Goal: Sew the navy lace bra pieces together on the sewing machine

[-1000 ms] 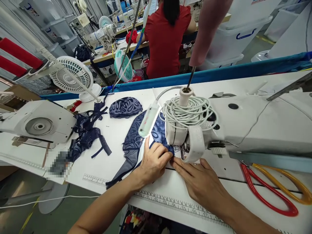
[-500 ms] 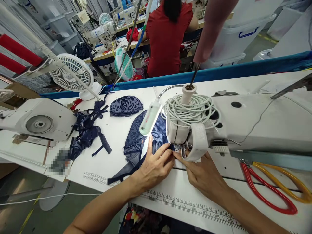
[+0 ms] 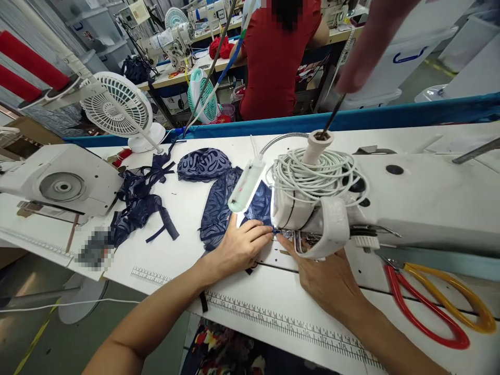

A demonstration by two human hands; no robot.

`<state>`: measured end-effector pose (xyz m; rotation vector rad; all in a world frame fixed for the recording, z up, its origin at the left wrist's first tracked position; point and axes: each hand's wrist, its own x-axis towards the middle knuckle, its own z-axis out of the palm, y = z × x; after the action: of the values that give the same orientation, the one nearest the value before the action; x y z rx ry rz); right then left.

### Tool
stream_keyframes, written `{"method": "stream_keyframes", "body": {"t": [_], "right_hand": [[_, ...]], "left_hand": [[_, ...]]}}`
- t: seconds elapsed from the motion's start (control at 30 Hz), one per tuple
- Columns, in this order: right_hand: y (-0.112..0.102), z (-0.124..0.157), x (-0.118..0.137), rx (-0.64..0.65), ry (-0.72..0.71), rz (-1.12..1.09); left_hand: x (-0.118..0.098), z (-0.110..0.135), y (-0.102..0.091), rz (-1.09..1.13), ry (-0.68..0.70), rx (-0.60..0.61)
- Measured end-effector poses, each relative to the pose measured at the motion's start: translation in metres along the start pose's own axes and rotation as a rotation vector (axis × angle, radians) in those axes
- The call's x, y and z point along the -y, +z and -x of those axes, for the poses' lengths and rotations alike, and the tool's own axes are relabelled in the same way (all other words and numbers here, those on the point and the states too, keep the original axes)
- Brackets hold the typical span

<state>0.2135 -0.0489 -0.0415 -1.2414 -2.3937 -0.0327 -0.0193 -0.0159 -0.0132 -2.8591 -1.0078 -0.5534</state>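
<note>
The navy lace panel (image 3: 217, 211) lies left of the sewing machine (image 3: 425, 195), its edge at the needle area and not yet clear; stitched extent is indeterminate. The left hand (image 3: 240, 245) rests on the panel; the right hand (image 3: 327, 273) reaches beneath the guard (image 3: 335, 229). Whether either pinches cloth cannot be told. The rear storage bin's (image 3: 402, 72) contents are indiscernible.

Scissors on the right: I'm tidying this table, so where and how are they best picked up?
Probably by the red handle and yellow handle together, coming from above and the near right. Their loops spread toward that side, while the joint lies inward, close to the sewing machine, and the blades are mostly hidden.
</note>
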Motion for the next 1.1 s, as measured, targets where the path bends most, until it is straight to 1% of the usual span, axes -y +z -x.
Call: {"method": "stream_keyframes", "body": {"t": [0.13,0.23,0.43,0.5,0.57,0.63,0.73,0.8,0.83,0.9,0.93,0.97,1.0,1.03,1.1], "right_hand": [[-0.011,-0.005,-0.001,-0.009,-0.032,0.078],[-0.017,-0.007,0.001,-0.047,-0.036,0.069],[-0.016,-0.008,0.000,-0.108,-0.049,0.020],[-0.015,-0.006,-0.001,-0.132,-0.061,-0.001],[-0.014,-0.002,-0.002,-0.166,-0.083,0.003],[-0.015,0.001,0.000,-0.191,-0.112,0.022],[-0.019,-0.006,0.014,-0.185,-0.181,-0.045],[-0.023,-0.022,0.031,-0.116,-0.257,-0.157],[-0.025,-0.033,0.041,-0.050,-0.300,-0.219],[-0.028,-0.058,0.061,0.112,-0.377,-0.327],[-0.029,-0.070,0.070,0.165,-0.403,-0.367],[-0.030,-0.081,0.078,0.191,-0.415,-0.400],[-0.031,-0.090,0.084,0.183,-0.412,-0.424],[-0.032,-0.097,0.090,0.142,-0.394,-0.442],[-0.036,-0.104,0.097,0.012,-0.330,-0.459]], "left_hand": [[0.010,-0.008,0.001,-0.036,-0.019,0.021],[0.013,-0.012,0.001,-0.035,-0.031,0.009],[0.016,-0.024,0.012,0.041,-0.130,-0.034],[0.016,-0.023,0.013,0.046,-0.153,-0.039],[0.014,-0.013,0.009,0.047,-0.157,-0.043],[0.006,0.007,-0.001,0.035,-0.161,-0.083],[-0.015,0.041,-0.020,-0.024,-0.206,-0.246],[-0.034,0.059,-0.032,-0.017,-0.259,-0.335],[-0.043,0.065,-0.036,0.030,-0.306,-0.360],[-0.059,0.072,-0.040,0.152,-0.457,-0.399],[-0.065,0.075,-0.040,0.200,-0.541,-0.424],[-0.069,0.078,-0.039,0.237,-0.612,-0.450],[-0.070,0.082,-0.038,0.260,-0.655,-0.469],[-0.070,0.088,-0.037,0.274,-0.666,-0.476],[-0.063,0.102,-0.043,0.303,-0.633,-0.474]]}}
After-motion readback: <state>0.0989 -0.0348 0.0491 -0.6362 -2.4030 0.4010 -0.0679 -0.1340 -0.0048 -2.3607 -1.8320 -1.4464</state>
